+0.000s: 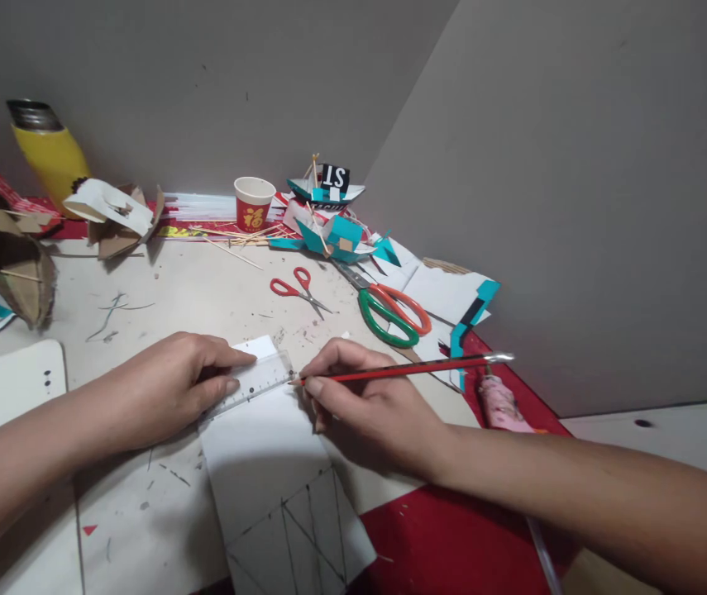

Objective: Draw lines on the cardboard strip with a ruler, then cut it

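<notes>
A clear ruler lies slantwise across a white sheet of card marked with dark drawn lines at its near end. My left hand holds the ruler down, thumb and index finger pressed on it and the other fingers curled under. In my right hand a red and black pencil is pinched, its tip touching down by the ruler's right end. Small red-handled scissors and larger scissors with green and orange handles lie beyond my hands.
At the back stand a yellow bottle, a red paper cup and paper boats beside thin sticks. Cardboard pieces crowd the left, near a white phone-like slab. A pink glue-gun-like tool is at right.
</notes>
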Demonstrator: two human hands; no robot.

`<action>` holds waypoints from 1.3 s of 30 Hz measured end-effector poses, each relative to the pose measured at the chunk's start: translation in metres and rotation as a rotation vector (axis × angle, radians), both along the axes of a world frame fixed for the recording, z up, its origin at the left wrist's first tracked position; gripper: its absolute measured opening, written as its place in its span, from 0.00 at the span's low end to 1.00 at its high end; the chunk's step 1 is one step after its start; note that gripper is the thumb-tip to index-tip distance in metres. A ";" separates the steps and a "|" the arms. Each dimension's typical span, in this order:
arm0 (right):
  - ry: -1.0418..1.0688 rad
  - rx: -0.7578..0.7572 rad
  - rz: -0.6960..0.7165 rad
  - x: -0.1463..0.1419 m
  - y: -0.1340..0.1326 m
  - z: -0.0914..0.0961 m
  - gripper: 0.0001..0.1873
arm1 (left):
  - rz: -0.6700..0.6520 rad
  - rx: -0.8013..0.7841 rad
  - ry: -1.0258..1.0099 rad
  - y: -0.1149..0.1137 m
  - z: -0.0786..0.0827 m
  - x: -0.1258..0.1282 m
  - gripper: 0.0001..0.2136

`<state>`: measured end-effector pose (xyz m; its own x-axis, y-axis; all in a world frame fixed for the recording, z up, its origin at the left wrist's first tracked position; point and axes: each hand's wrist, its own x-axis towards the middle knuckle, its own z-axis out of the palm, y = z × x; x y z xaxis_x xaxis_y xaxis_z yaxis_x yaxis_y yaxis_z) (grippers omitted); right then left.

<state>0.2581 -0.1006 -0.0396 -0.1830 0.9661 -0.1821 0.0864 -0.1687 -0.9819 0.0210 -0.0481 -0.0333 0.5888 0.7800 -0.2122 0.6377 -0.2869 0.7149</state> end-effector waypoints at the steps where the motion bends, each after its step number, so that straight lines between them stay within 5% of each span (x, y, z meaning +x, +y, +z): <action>1: -0.015 0.001 0.003 -0.002 0.000 -0.005 0.08 | -0.005 0.009 -0.002 0.000 -0.001 0.000 0.20; 11: -0.059 0.107 0.073 -0.009 0.001 -0.024 0.06 | -0.004 0.044 0.026 -0.001 0.000 0.003 0.19; 23: 0.122 0.011 -0.129 0.003 0.015 -0.010 0.08 | 0.001 0.048 0.015 0.000 -0.004 0.000 0.20; 39: 0.142 -0.039 -0.100 0.007 0.014 -0.015 0.08 | -0.004 0.060 0.000 0.000 -0.003 0.001 0.19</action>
